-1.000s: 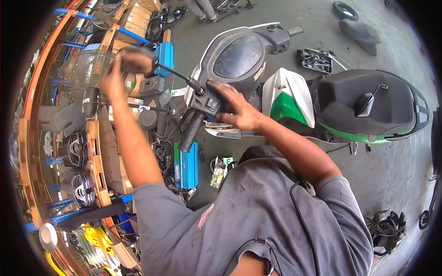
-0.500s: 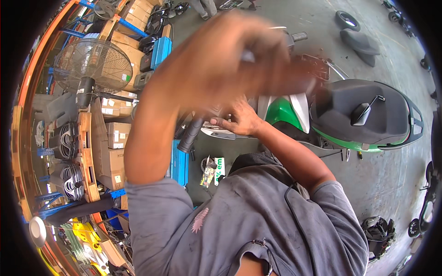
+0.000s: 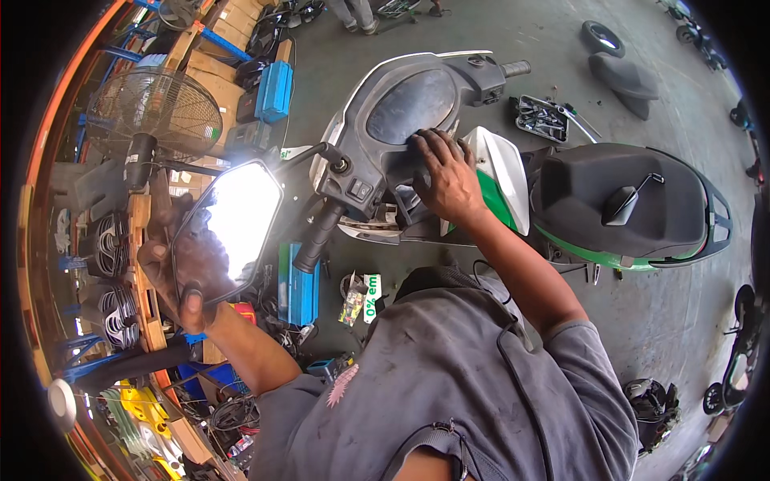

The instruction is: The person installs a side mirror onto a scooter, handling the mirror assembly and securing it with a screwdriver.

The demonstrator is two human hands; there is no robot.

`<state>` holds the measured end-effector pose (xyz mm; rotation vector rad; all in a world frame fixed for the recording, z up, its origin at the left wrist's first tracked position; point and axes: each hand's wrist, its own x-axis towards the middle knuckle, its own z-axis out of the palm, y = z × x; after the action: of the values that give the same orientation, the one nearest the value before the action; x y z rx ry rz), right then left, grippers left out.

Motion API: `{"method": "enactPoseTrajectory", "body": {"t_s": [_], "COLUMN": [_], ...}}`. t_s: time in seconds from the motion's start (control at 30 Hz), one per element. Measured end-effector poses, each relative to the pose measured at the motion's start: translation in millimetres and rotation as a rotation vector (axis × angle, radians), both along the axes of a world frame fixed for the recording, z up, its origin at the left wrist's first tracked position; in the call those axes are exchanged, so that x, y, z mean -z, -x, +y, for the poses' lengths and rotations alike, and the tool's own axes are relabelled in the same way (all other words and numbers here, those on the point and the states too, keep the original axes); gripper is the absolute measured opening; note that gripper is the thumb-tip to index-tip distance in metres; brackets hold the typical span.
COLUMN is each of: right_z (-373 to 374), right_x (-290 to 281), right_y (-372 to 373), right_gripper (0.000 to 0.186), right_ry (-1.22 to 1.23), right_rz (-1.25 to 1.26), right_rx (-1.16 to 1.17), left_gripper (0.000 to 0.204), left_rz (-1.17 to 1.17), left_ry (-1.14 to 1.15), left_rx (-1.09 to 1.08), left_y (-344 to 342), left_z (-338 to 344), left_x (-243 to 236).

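At the left, my left hand (image 3: 172, 272) is closed round the outer edge of a rear-view mirror (image 3: 245, 212), its thumb on the lower rim. Glare whitens most of the glass. A dark stem (image 3: 309, 156) runs from the mirror to the left side of a scooter's handlebar (image 3: 362, 191), above the black rubber grip (image 3: 319, 236). My right hand (image 3: 451, 178) lies with fingers stretched out on the lower edge of the dark oval dashboard display (image 3: 413, 108); it holds nothing visible. Green and white body panels (image 3: 501, 184) sit beside that wrist.
A second mirror (image 3: 626, 204) lies on the black seat (image 3: 577, 192). Beyond the scooter is a tool tray (image 3: 541, 119). At left stand a fan (image 3: 152, 112), shelving with cartons and a blue case (image 3: 298, 293). A loose tyre (image 3: 601, 38) and seat (image 3: 626, 76) lie on the floor.
My left hand, blurred over the dashboard before, has swung left and down to the mirror. My right hand has moved from beside the left grip to the display's lower edge.
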<state>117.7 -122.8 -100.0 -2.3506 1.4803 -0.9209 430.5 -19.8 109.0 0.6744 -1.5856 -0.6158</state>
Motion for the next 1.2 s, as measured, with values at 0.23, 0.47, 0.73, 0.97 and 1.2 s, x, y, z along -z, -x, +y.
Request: {"method": "enactPoseTrajectory", "body": {"t_s": [0.23,0.47,0.73,0.97,1.2], "right_z": [-39.2,-41.9,14.7,-6.2,-9.6], "right_x": [-9.3,-19.2,-54.9,-59.0,-62.9], "right_y": [18.5,13.6,-64.2,-51.9,-67.1], "right_gripper": [0.075,0.084,0.043,0.036,0.029], "right_ry": [-0.023,-0.137,-0.047,-0.089,-0.069], "right_rz": [-0.107,-0.035,-0.535,-0.523,-0.499], "right_rx": [0.102,0.113,-0.249,-0.394,-0.328], "left_gripper": [0.058,0.038,0.047,0.053,0.064], "left_rz": [0.269,0.324,1.116,0.983,0.885], "left_ry": [-0.074,-0.217,-0.531,-0.407,-0.089], "left_rx": [-0.442,-0.539,-0.314,-0.298,-0.252], "left_y": [-68.8,-112.0,-7.6,16.1,5.6], "left_z": [-6.6,-87.2,-107.7,-108.6,-147.6], "left_x": [32.9,48.3,31.8,38.1,52.5]}}
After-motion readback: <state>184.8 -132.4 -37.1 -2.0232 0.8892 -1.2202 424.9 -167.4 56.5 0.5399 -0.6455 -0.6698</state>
